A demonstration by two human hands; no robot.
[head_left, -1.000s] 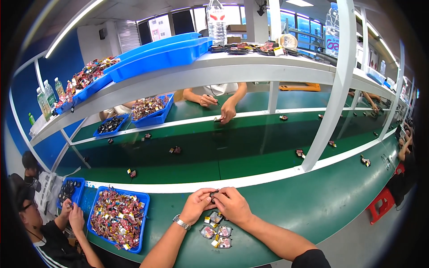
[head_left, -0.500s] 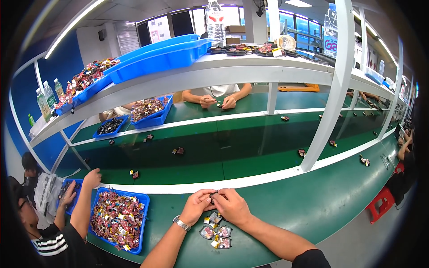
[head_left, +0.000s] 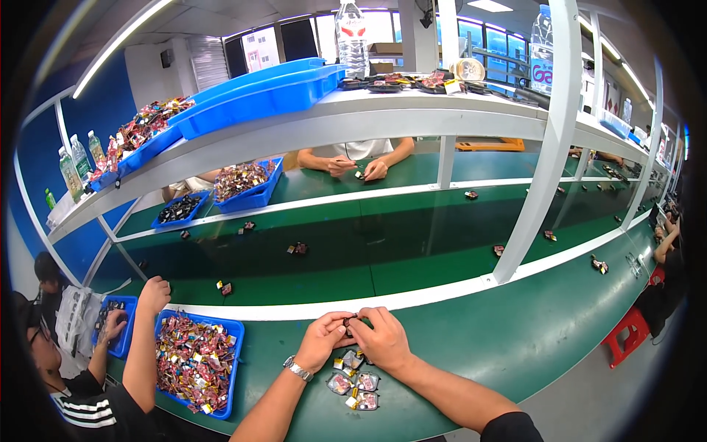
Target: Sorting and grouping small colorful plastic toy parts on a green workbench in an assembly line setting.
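Note:
Above the green worktop, my left hand (head_left: 325,342) and my right hand (head_left: 383,340) meet, fingertips pinched on a small black plastic casing (head_left: 350,323). My fingers cover most of that casing, so its inside cannot be made out. Just below my hands, several clear-and-dark casings (head_left: 366,381) lie in a small cluster, with reddish circuit boards and white or yellow parts showing in them. A silver watch sits on my left wrist.
Left of my forearm stands a blue tray (head_left: 234,368) heaped with small circuit boards. A co-worker's arm (head_left: 140,361) reaches beside it. Beyond a white rail, a green conveyor belt (head_left: 412,258) carries scattered assemblies. A white post (head_left: 541,162) rises on the right, supporting a shelf.
Assemblies on the belt have shifted slightly right. The co-worker's hand at the far left has curled over the small blue tray. My hands stay together on the casing, nearly in place.

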